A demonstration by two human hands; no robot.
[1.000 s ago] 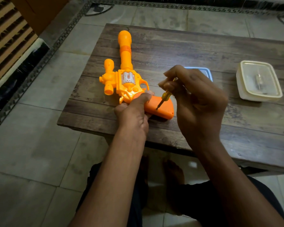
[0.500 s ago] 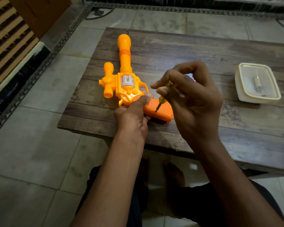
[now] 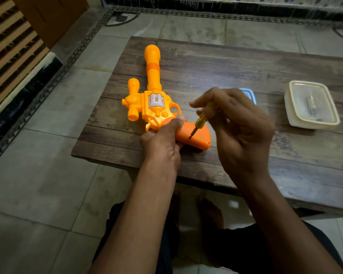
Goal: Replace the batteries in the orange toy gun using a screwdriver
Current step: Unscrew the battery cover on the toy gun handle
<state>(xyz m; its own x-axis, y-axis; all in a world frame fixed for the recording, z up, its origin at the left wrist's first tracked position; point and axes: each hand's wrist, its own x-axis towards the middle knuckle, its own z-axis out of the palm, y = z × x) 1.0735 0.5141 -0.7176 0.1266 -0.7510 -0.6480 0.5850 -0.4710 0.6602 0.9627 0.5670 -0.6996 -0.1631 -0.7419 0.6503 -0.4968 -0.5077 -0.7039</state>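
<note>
The orange toy gun (image 3: pixel 153 99) lies flat near the left front of the wooden table (image 3: pixel 246 66), barrel pointing away from me. My left hand (image 3: pixel 162 141) presses down on it where the body meets the darker orange grip (image 3: pixel 198 136). My right hand (image 3: pixel 240 125) pinches a small yellow-handled screwdriver (image 3: pixel 201 120) between thumb and fingers. Its tip stands on the grip's flat side, tilted toward the lower left.
A clear lidded plastic box (image 3: pixel 311 104) with something small inside stands at the table's right. A pale blue lid or tray (image 3: pixel 249 94) peeks out behind my right hand. The table's front edge runs just under my wrists, with tiled floor to the left.
My right hand's fingers have shifted around the screwdriver handle, as in turning it, with the tip staying on the grip. The left hand and gun have not moved on the table.
</note>
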